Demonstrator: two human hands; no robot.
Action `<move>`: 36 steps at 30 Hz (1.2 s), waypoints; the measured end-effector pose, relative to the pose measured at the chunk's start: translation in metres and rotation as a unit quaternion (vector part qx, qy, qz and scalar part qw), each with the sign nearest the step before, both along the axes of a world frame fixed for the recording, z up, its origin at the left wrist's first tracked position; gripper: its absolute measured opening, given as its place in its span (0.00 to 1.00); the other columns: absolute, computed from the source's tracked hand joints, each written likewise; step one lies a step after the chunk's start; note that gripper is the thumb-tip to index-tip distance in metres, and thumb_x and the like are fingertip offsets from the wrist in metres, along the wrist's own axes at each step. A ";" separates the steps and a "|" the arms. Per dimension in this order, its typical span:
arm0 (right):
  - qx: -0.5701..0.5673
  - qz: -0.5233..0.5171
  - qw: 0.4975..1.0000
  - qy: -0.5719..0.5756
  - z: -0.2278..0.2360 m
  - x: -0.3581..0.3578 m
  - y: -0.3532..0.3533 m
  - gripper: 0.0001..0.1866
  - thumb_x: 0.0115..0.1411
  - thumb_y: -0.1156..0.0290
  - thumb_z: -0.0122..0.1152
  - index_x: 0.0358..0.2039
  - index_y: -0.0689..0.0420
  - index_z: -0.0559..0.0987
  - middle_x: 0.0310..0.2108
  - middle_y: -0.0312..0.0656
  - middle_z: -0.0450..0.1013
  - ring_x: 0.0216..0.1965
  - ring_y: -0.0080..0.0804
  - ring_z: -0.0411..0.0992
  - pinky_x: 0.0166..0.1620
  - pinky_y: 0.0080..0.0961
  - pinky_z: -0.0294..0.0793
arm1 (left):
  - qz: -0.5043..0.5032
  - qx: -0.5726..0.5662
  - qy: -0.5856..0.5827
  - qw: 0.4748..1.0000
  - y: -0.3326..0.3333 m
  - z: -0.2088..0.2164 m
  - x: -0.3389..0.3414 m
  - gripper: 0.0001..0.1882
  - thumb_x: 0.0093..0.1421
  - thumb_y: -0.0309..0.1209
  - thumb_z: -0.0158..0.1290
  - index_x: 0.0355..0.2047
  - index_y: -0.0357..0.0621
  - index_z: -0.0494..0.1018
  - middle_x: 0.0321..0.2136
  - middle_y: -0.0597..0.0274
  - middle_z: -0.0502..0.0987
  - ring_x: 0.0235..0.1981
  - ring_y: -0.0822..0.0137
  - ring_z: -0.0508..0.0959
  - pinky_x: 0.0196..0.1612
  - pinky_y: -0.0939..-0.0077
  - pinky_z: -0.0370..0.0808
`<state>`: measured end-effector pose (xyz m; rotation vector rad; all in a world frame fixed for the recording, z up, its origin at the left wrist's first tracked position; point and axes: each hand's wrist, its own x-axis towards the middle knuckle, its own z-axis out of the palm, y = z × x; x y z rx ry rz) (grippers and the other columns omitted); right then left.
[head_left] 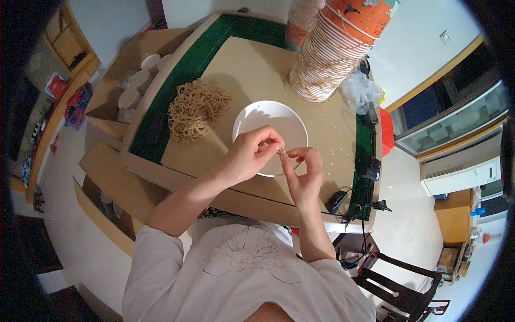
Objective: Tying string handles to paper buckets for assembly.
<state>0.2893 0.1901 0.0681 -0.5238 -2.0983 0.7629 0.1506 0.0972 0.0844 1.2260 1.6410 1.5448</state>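
Observation:
Over the near part of a white bowl [271, 107], my left hand [253, 153] and my right hand [304, 169] come together. Their fingertips meet in a pinch on a small tan piece [281, 152], too small to tell its kind. Both hands are closed, thumb against finger. Part of the bowl is hidden behind the hands. To the left of the bowl lies a tangled heap of thin tan loops [197, 110], which look like rubber bands. Behind the bowl leans a tall stack of nested paper tubs [330, 59], with similar tan bands around it.
A tan board [247, 61] covers the table inside a green-lined rim. White crumbs dot its right side. A clear plastic bag [362, 91] sits by the stack. Black adapters and cables [357, 206] lie at the near right corner. An open carton [129, 80] stands left; a dark chair [397, 284] stands right.

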 end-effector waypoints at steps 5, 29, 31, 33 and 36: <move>0.056 -0.007 0.998 0.008 -0.002 -0.001 0.000 0.09 0.46 0.81 0.66 0.27 0.57 0.75 0.27 0.37 0.71 0.29 0.30 0.66 0.36 0.25 0.65 | 0.030 0.034 0.003 0.999 -0.008 0.003 0.002 0.05 0.56 0.22 0.55 0.33 0.39 0.71 0.34 0.67 0.74 0.29 0.79 0.73 0.28 0.86 0.69; 0.021 0.030 0.999 0.028 0.004 0.006 -0.002 0.07 0.49 0.81 0.64 0.28 0.59 0.75 0.29 0.38 0.71 0.31 0.29 0.68 0.38 0.23 0.67 | 0.039 0.073 0.135 0.987 -0.009 0.002 0.011 0.06 0.51 0.18 0.56 0.28 0.41 0.72 0.31 0.67 0.73 0.18 0.81 0.66 0.19 0.87 0.62; 0.008 0.030 0.999 0.033 -0.002 0.007 0.001 0.07 0.49 0.82 0.63 0.28 0.59 0.75 0.29 0.38 0.71 0.31 0.28 0.67 0.38 0.23 0.67 | 0.055 0.082 0.133 0.986 -0.009 0.001 0.010 0.06 0.50 0.18 0.55 0.28 0.41 0.71 0.30 0.67 0.73 0.18 0.81 0.65 0.18 0.86 0.61; -0.006 0.031 0.999 0.039 -0.003 0.006 0.001 0.07 0.49 0.82 0.63 0.28 0.60 0.75 0.29 0.38 0.71 0.32 0.28 0.67 0.38 0.23 0.67 | 0.055 0.078 0.136 0.986 -0.009 0.002 0.009 0.07 0.50 0.18 0.55 0.28 0.41 0.70 0.30 0.67 0.73 0.18 0.81 0.65 0.19 0.86 0.61; -0.018 0.019 0.999 0.025 0.002 0.005 0.000 0.07 0.48 0.82 0.63 0.29 0.60 0.75 0.29 0.38 0.71 0.31 0.27 0.68 0.38 0.22 0.67 | 0.055 0.076 0.139 0.986 -0.009 0.001 0.009 0.07 0.50 0.18 0.55 0.28 0.41 0.70 0.30 0.67 0.73 0.19 0.81 0.66 0.19 0.86 0.62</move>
